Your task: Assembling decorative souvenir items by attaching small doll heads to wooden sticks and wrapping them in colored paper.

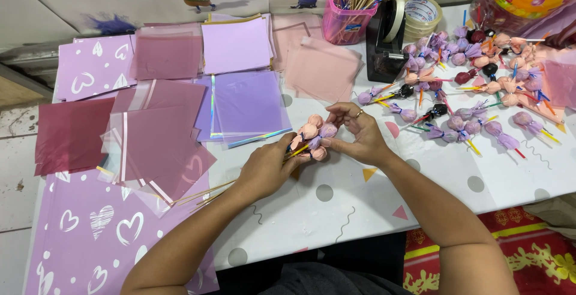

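My left hand (266, 168) grips the sticks of a small bunch of wrapped lollipops (314, 136), pink and purple heads clustered together. Long wooden skewers (201, 196) trail out behind that hand toward the left. My right hand (354, 133), with a ring on one finger, cups the heads of the bunch and pinches one of them. Both hands are above the white patterned tablecloth (336, 205) near the middle of the table.
Stacks of pink, purple and maroon wrapping sheets (156, 115) cover the left. A pile of wrapped lollipops (474, 85) lies at the right. A black tape dispenser (387, 37) and a pink basket of skewers (348, 13) stand at the back.
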